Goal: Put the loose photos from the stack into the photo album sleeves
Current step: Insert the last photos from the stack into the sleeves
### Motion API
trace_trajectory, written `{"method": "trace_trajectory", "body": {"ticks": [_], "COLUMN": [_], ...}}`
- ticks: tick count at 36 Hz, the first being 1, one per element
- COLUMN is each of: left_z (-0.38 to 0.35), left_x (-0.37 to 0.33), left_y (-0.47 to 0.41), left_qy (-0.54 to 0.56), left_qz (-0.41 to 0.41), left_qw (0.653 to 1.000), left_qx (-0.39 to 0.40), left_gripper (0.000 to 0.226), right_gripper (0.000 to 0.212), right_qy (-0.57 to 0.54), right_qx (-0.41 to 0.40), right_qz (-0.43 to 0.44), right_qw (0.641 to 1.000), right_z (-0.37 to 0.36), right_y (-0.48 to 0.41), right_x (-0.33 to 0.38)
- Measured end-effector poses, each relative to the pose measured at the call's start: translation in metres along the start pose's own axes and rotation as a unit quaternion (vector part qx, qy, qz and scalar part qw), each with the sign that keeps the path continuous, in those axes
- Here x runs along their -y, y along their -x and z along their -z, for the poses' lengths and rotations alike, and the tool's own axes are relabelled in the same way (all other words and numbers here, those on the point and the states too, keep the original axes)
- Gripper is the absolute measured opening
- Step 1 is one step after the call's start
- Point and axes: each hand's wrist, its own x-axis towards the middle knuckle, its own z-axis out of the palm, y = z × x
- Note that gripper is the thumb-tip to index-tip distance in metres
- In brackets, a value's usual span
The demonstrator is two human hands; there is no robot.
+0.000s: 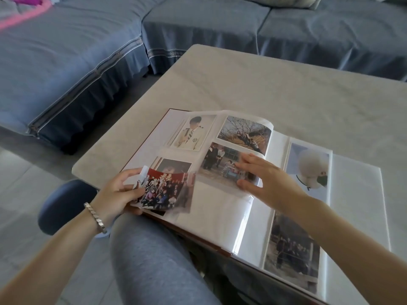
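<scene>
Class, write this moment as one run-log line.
left hand: holds group photo | right hand: rests on album page | album: open on table

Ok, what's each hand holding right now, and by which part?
Left hand grips the group photo by its left edge. Right hand holds nothing; its straight fingers rest on the album page.

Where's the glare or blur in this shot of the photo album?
Head view: a bright glare streak runs down the clear sleeve near the middle of the photo album; head view: the loose photo held in the left hand looks slightly soft; head view: the wide lens seems to bow the far edge of the table.
</scene>
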Motion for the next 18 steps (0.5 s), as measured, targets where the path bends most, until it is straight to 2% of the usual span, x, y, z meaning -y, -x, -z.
{"method": "trace_trajectory", "body": {"ticks": [12,18], "left_z": [-0.012,-0.038], "left_x": [-0.013,-0.02], "left_y": [0.001,0.004], "left_qy": [-0.057,-0.213], "left_qz": [0.017,-0.009], "left_qw": [0.995,0.966], "left_qx": [0.079,0.146], "left_gripper": [0.025,0.012], "right_gripper": [0.051,0.05], "right_qy": [-0.004,0.008], "right_qx": [0.003,0.006], "right_qz": [0.002,0.001], "right_qw": [1.0,1.0], "right_z": [0.0,-0.001], "right_y": [-0.002,-0.002], "right_x": [0.0,0.0]}}
